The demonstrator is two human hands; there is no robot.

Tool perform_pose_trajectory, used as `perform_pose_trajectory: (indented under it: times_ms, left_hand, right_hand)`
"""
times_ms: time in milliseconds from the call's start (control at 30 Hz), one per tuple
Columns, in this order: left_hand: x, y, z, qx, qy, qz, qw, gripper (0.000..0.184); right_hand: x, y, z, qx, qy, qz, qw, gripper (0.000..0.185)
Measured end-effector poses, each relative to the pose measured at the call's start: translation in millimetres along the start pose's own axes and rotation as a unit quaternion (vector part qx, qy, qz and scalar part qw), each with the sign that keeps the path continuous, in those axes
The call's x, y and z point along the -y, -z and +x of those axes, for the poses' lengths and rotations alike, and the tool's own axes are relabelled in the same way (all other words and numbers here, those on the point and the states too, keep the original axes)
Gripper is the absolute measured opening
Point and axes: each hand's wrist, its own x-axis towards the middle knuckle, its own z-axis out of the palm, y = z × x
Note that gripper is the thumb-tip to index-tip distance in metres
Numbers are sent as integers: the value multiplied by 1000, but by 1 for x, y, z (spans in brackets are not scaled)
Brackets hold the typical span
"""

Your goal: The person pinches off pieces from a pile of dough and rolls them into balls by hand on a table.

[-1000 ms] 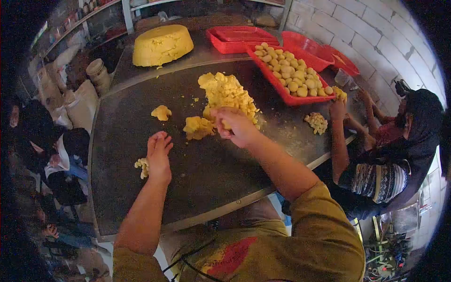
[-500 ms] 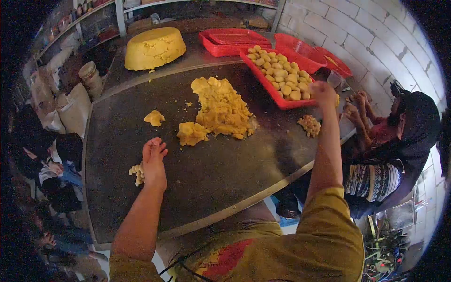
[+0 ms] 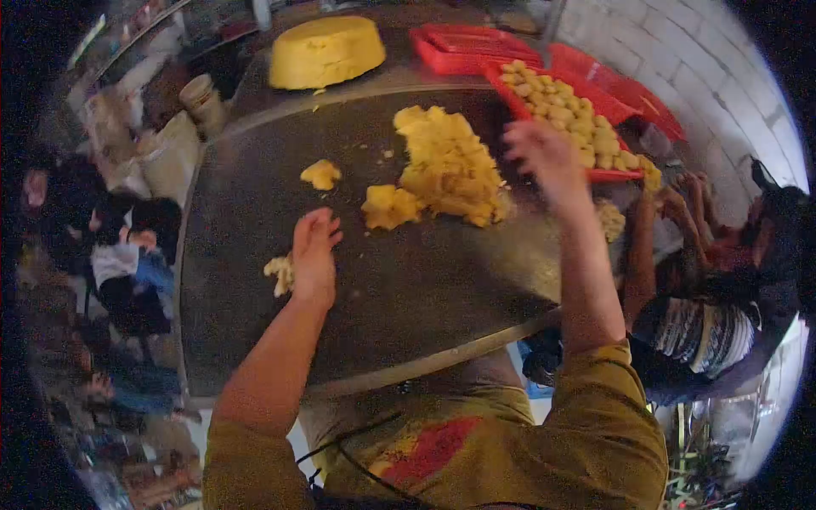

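Note:
My left hand (image 3: 316, 255) is over the left of the dark table, its fingers loosely bent and apart, with nothing visible in them. Beside it lies a small heap of pale knobbly pieces (image 3: 279, 274). My right hand (image 3: 548, 161), smeared by motion, has its fingers apart at the near left edge of a red tray (image 3: 518, 106). The tray holds many round yellow dough balls (image 3: 565, 110). Left of my right hand spreads a big crumbly mass of yellow dough (image 3: 450, 166), with a lump (image 3: 391, 206) against it and a smaller piece (image 3: 320, 175) apart.
A large moulded yellow dough block (image 3: 327, 55) stands at the back left, near stacked red trays (image 3: 472, 47). Another pale heap (image 3: 610, 219) lies at the right. A co-worker's hands (image 3: 676, 204) are at the table's right edge. People sit at the left.
My right hand has moved left from the tray's right corner to its near left side. The view has shifted, so the table sits higher and further right. My left hand stays beside the pale pieces.

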Motion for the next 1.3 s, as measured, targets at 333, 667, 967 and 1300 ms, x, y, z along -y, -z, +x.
perform_pose_trajectory:
  times_ms: [333,667,967,1300]
  left_hand:
    - [-51,19,11,-28,-282,575,768,36]
    - [-60,49,15,104,10,713,693,27]
    - [-69,30,8,114,-36,759,640,16]
    - [-59,26,8,158,-49,686,709,21]
  right_hand:
    - [4,-155,-13,222,170,-215,936,61]
    - [-46,-161,-5,161,184,-324,914,30]
    - [-20,-123,5,178,-113,128,969,31]
    - [-19,-150,-9,193,50,-386,901,33]
